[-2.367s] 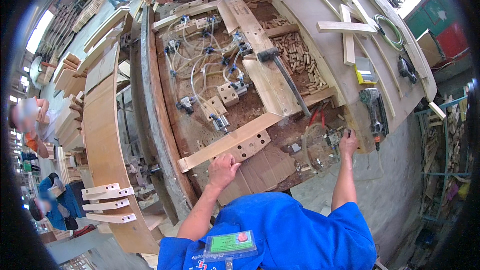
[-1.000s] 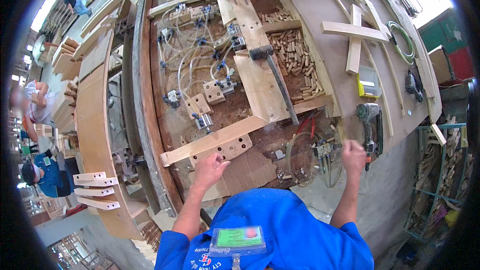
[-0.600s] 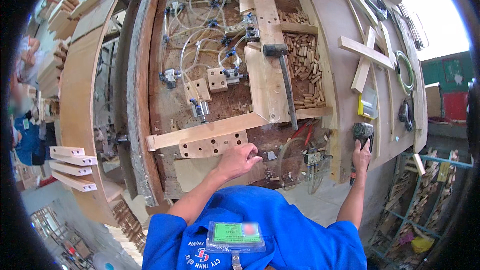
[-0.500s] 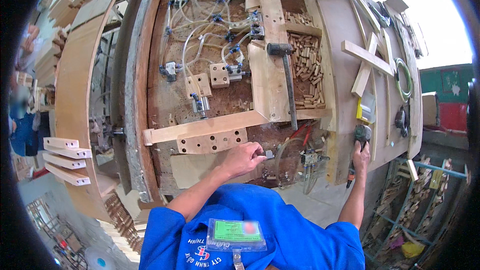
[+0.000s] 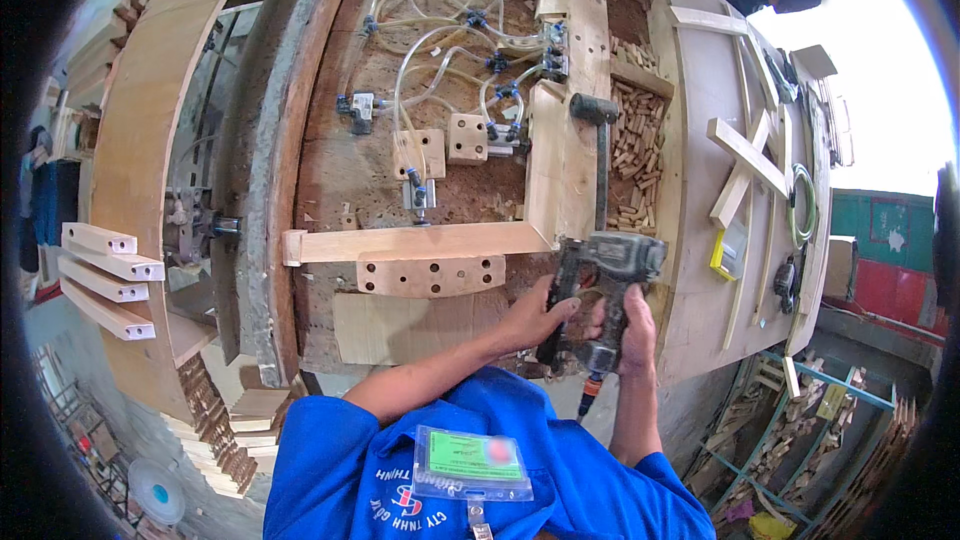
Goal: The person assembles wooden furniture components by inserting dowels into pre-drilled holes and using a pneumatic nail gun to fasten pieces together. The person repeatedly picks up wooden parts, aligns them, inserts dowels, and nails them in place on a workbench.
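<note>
A black pneumatic nail gun is held up in front of me, over the right end of the lower wooden rail. My right hand is wrapped round its handle, and an orange-tipped air hose fitting hangs below. At the gun's magazine, my left hand is closed with thumb and fingers against it; any small thing pinched there is hidden. The pale rail meets an upright wooden board at a mitred corner, close to the gun's nose.
A drilled wooden block lies below the rail. Clear air tubes and clamp cylinders fill the jig. The hammer rests on the board, beside a trough of dowels. Wooden strips lie at right; stacked rails at left.
My right hand has brought the nail gun in from the right side of the bench. My left hand has moved right to the magazine; the small grey piece at its fingertips no longer shows.
</note>
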Available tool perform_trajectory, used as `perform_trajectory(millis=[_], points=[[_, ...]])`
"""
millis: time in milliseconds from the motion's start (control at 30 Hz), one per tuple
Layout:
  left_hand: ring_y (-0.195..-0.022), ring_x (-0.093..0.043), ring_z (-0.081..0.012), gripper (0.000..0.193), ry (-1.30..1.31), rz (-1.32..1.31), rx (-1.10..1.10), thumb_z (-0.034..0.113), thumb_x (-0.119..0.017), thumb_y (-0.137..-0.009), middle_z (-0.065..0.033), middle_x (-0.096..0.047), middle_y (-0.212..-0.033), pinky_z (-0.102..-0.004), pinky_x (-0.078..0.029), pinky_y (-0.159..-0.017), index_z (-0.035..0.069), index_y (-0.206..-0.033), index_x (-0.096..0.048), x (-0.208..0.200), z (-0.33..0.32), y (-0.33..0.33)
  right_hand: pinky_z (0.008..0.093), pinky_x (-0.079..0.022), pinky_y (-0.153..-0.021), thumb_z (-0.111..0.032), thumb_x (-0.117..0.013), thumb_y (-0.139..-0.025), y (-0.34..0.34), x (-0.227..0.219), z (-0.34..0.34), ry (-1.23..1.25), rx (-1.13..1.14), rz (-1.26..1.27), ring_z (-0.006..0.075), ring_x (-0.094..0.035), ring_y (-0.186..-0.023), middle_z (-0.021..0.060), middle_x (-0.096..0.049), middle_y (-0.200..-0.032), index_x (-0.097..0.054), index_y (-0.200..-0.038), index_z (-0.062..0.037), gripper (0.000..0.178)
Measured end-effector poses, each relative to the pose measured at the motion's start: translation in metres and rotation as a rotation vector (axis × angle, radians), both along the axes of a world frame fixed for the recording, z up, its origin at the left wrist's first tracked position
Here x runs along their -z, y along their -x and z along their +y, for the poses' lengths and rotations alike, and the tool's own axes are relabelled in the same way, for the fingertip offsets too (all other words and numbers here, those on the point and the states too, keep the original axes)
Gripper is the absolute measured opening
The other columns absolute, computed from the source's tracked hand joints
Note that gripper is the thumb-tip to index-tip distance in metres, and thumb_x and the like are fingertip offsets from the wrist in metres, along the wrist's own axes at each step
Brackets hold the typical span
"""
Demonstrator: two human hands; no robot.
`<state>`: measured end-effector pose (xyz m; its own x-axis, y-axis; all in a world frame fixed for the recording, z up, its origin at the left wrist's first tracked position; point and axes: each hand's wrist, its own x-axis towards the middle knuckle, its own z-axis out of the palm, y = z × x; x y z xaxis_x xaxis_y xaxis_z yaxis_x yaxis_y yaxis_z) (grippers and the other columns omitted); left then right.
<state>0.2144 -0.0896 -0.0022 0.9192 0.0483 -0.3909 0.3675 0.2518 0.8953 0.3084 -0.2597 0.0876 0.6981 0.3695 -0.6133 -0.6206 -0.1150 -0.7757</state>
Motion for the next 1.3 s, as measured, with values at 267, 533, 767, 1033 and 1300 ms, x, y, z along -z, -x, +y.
perform_trajectory(millis=[267,533,767,1033,1300], points=[[-0.099,-0.063,-0.0135,0.048,0.290,-0.038,-0.136,0.023,-0.062,-0.107,-0.0061,-0.069,-0.112,-0.0345,-0.055,-0.091,0.004,-0.150,-0.050,0.031,0.013,-0.006,0.0434,-0.061,-0.069,-0.056,-0.039,-0.114,-0.013,0.017,0.046,-0.204,0.023,0.293,0.0255,-0.068,-0.069,0.0118,-0.066,-0.086,-0.060,-0.119,0.0019,0.062],[-0.101,-0.062,-0.0119,0.045,0.244,-0.020,-0.159,0.025,-0.061,-0.107,-0.0062,-0.068,-0.113,-0.0335,-0.054,-0.090,0.001,-0.145,-0.052,0.037,0.019,-0.014,0.0358,-0.060,-0.062,-0.054,-0.042,-0.114,-0.022,0.027,0.059,-0.146,0.013,0.284,0.0206,-0.069,-0.065,0.0077,-0.068,-0.084,-0.061,-0.119,-0.0053,0.052],[-0.101,-0.063,-0.0147,0.047,0.306,0.020,-0.136,0.031,-0.063,-0.105,-0.0079,-0.069,-0.110,-0.0346,-0.054,-0.092,0.001,-0.141,-0.054,0.040,0.021,-0.015,0.0337,-0.060,-0.061,-0.055,-0.041,-0.114,-0.020,0.024,0.062,-0.011,-0.045,0.195,0.0199,-0.070,-0.063,0.0116,-0.071,-0.081,-0.068,-0.096,0.0006,0.065],[-0.098,-0.062,-0.0141,0.047,0.310,0.001,-0.155,0.030,-0.062,-0.104,-0.0072,-0.068,-0.109,-0.0343,-0.054,-0.091,0.000,-0.140,-0.054,0.041,0.020,-0.015,0.0333,-0.060,-0.060,-0.056,-0.041,-0.114,-0.019,0.028,0.061,-0.002,-0.047,0.187,0.0208,-0.071,-0.062,0.0142,-0.073,-0.078,-0.070,-0.089,0.0017,0.069],[-0.099,-0.062,-0.0142,0.044,0.321,-0.024,-0.165,0.027,-0.063,-0.104,-0.0065,-0.068,-0.107,-0.0351,-0.054,-0.091,0.000,-0.138,-0.054,0.034,0.023,-0.015,0.0395,-0.062,-0.065,-0.052,-0.046,-0.114,-0.026,0.031,0.056,-0.056,-0.116,0.213,0.0212,-0.069,-0.066,0.0086,-0.069,-0.084,-0.058,-0.129,-0.0034,0.052]])
